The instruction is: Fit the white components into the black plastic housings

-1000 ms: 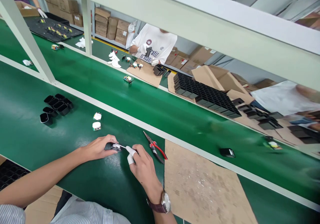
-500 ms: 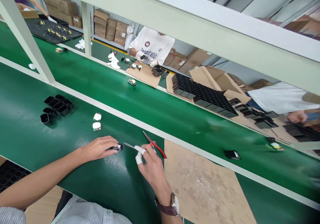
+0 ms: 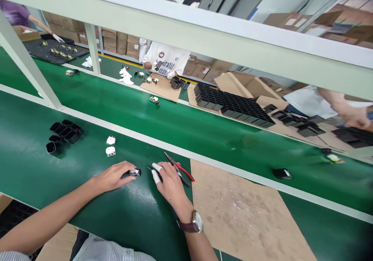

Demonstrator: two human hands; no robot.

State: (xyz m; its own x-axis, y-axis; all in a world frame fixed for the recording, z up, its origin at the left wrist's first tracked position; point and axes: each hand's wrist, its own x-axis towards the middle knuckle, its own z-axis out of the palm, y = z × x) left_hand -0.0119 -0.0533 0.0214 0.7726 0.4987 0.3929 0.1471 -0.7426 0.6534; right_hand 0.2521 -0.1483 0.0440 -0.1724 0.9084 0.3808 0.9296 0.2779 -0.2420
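Observation:
Between the thumb and fingers of my left hand [image 3: 118, 175] is a small black case [image 3: 135, 172] with pale parts showing at its open end. Just right of it, my right hand [image 3: 169, 183], with white covers on two fingertips, holds metal tweezers [image 3: 150, 167] low over the green table. Red-handled pliers [image 3: 178, 168] lie beside that hand, partly behind its fingers. Up and left of my left hand sit two small white-topped circuit assemblies [image 3: 110, 151]. Several black cups [image 3: 72, 136] stand grouped farther left.
A brown cardboard sheet [image 3: 239, 206] covers the table at right. Beyond a pale rail [image 3: 125, 131], a green conveyor [image 3: 186, 121] carries assemblies and a black case [image 3: 282, 173]. People work across it; a slanted post [image 3: 37, 70] rises at left.
My right hand has lowered and drawn slightly left, with the tweezers now lying flatter under its fingers. The view has shifted, and items on the conveyor at right sit farther right.

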